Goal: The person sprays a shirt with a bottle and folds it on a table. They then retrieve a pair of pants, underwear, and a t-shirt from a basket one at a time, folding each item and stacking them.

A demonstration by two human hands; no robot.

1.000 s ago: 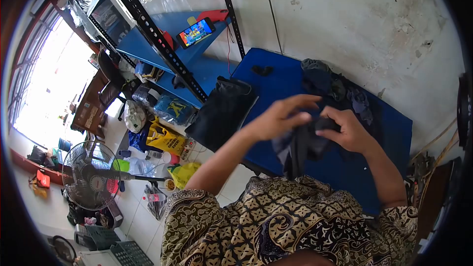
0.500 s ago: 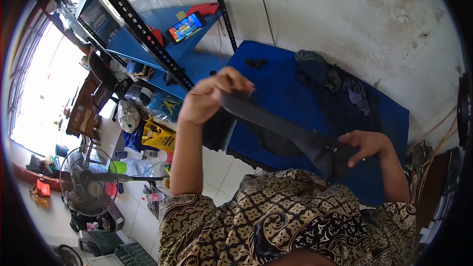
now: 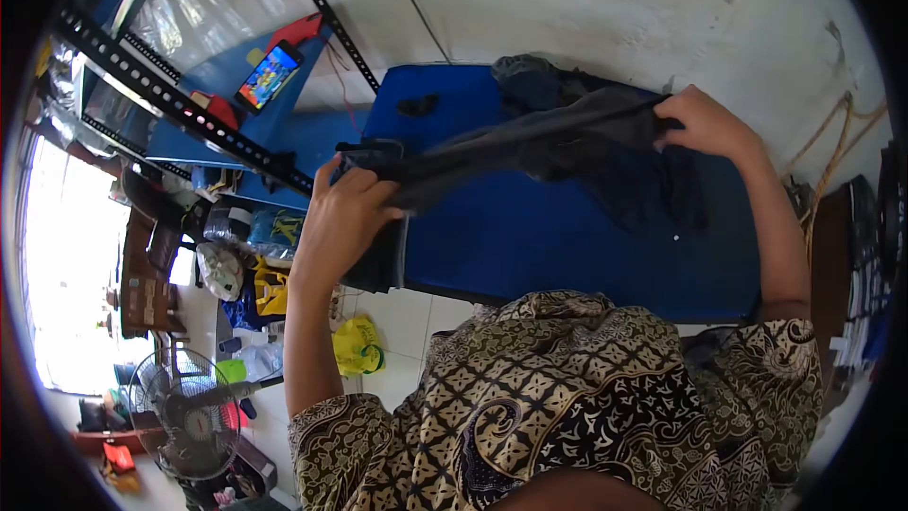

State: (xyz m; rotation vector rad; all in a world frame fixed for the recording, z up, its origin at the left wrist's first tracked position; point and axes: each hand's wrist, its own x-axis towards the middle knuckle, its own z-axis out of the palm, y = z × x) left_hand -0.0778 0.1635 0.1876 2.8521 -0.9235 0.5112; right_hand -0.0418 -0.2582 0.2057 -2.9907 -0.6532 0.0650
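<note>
A long dark grey garment (image 3: 520,135) stretches between my two hands above the blue table (image 3: 530,246); its exact kind I cannot make out. My left hand (image 3: 345,213) is closed on its left end, beside a stack of dark folded cloth (image 3: 376,260) at the table's left edge. At the other end, my right hand (image 3: 705,121) pinches the fabric, higher up near the wall. Behind the garment, more dark clothes (image 3: 525,76) lie heaped along the table's far side, partly covered by it. A small dark item (image 3: 416,106) rests on the far left of the table.
Left of the table stands a metal-framed shelf (image 3: 199,123) holding a lit phone (image 3: 270,76). A standing fan (image 3: 189,407), a yellow bag (image 3: 357,345) and other bags (image 3: 222,270) are on the tiled floor. The wall (image 3: 605,0) rises behind the table.
My right hand has moved up and away from my body with its end of the garment. My left hand has come lower and leftward. The garment's slant has reversed, and the view has shifted.
</note>
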